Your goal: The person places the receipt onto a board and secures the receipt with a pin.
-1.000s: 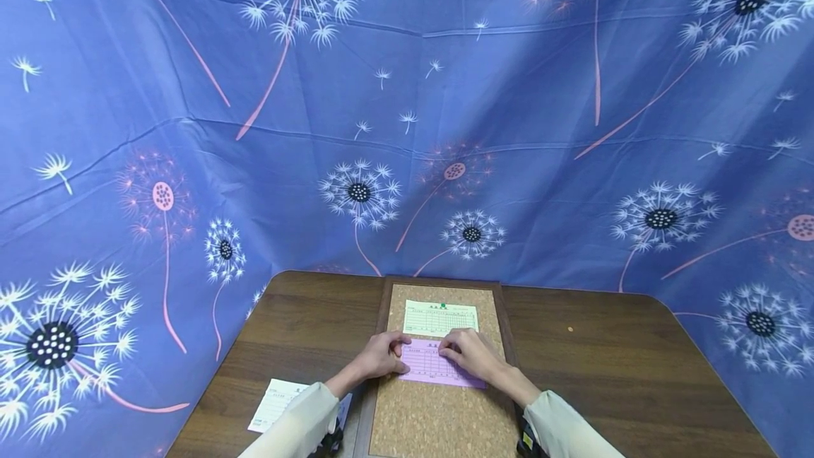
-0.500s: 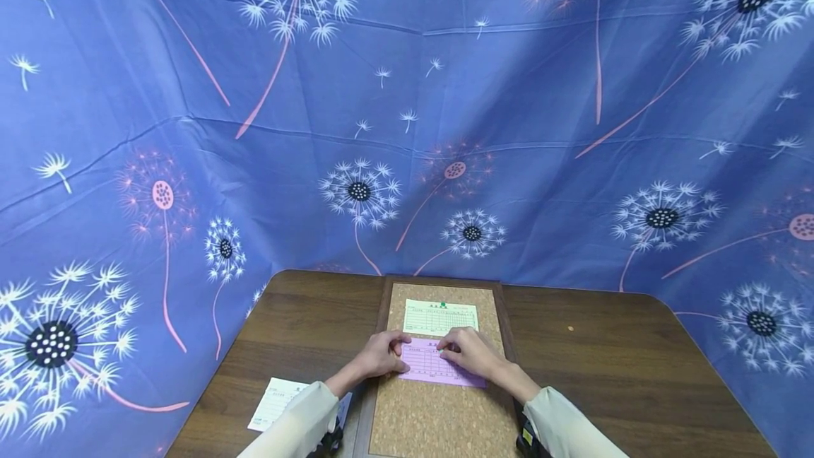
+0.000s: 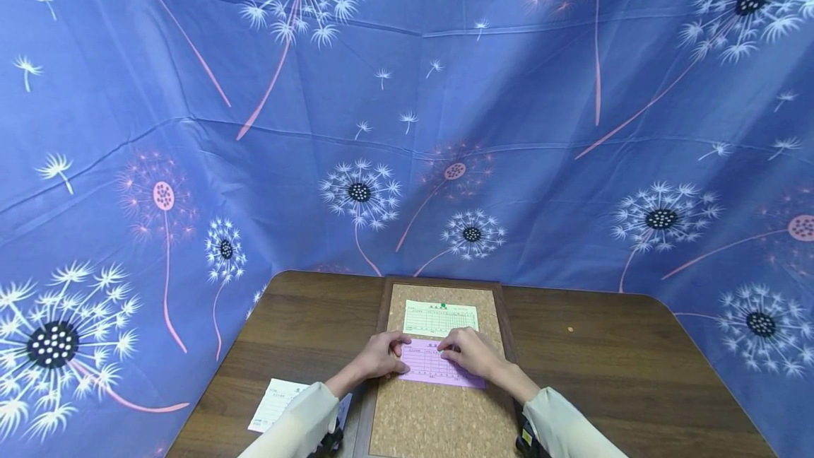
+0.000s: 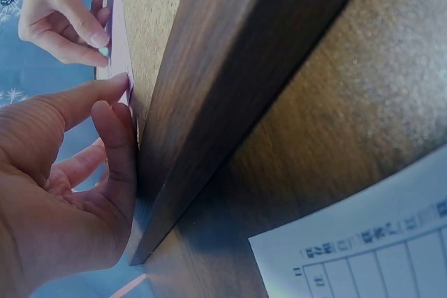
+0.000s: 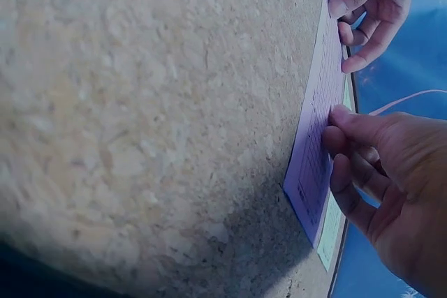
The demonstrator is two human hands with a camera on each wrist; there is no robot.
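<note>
A purple printed slip (image 3: pixel 425 367) lies across the corkboard (image 3: pixel 445 419), just below a pale green slip (image 3: pixel 422 318) that has a green push pin (image 3: pixel 443 306) at its top edge. My left hand (image 3: pixel 380 355) holds down the left end of the purple slip, thumb and forefinger spread on it. Over the slip's upper middle, my right hand (image 3: pixel 472 355) pinches a small pale green push pin (image 4: pixel 103 51) between thumb and forefinger, its fingertips right at the paper. The pin's point is hidden by the fingers.
White printed slips (image 3: pixel 275 401) lie on the wooden table (image 3: pixel 610 373) left of the board, partly under the left sleeve. The board's raised dark wooden frame (image 4: pixel 202 82) borders the cork. A small tan speck (image 3: pixel 570 329) lies to the right. Blue dandelion cloth (image 3: pixel 407 112) hangs behind.
</note>
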